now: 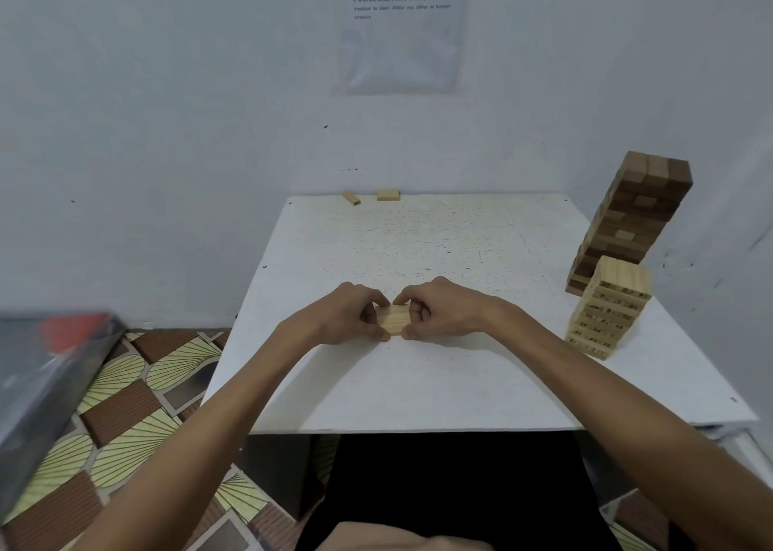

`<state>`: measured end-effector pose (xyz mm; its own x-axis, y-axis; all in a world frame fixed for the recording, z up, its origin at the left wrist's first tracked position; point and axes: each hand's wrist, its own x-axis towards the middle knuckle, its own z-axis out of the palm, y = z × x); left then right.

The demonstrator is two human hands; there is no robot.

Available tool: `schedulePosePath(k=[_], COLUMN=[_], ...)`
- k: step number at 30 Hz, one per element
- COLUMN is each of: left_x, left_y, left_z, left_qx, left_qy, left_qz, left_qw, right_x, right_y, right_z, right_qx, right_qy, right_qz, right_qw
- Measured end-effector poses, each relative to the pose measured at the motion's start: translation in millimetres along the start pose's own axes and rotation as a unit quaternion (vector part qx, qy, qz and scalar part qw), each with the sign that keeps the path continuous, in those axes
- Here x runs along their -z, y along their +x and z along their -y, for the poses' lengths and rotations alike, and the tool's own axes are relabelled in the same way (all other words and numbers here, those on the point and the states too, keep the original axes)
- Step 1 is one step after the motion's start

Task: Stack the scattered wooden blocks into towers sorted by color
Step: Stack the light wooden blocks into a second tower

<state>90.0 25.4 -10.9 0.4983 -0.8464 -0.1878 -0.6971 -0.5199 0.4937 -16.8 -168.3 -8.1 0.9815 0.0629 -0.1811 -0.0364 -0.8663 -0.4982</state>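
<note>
At the desk's (418, 383) centre, the left hand (347, 316) and right hand (439, 310) curl their fingers (376, 297) round a pale block's (393, 320) ends. A dark tower (631, 220) and a pale tower (608, 312) stand at three o'clock, and two loose blocks (351, 198) lie at twelve.

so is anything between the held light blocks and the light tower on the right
Nothing visible: only bare table lies between the light blocks, in the left hand and right hand, and the light tower. The dark tower stands behind it.
</note>
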Motion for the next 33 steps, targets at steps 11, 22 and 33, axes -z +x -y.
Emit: schedulePosePath(k=[11, 22, 33], left_x=[2.2, -0.1, -26.4], left_y=[-4.1, -7.4, -20.9], left_z=[-5.8, -3.9, 27.6], left_qx=[0.0, 0.01, -0.096], left_qy=[0.062, 0.069, -0.044], left_qz=[0.019, -0.022, -0.168], left_qw=[0.998, 0.997, 0.98], right_x=[-0.3, 0.6, -1.6], right_y=[1.8, 1.0, -0.6], right_z=[0.3, 2.1, 1.7], right_qx=[-0.009, -0.011, -0.013], right_qy=[-0.016, -0.014, -0.021], right_qz=[0.011, 0.014, 0.003], right_qw=[1.0, 1.0, 1.0])
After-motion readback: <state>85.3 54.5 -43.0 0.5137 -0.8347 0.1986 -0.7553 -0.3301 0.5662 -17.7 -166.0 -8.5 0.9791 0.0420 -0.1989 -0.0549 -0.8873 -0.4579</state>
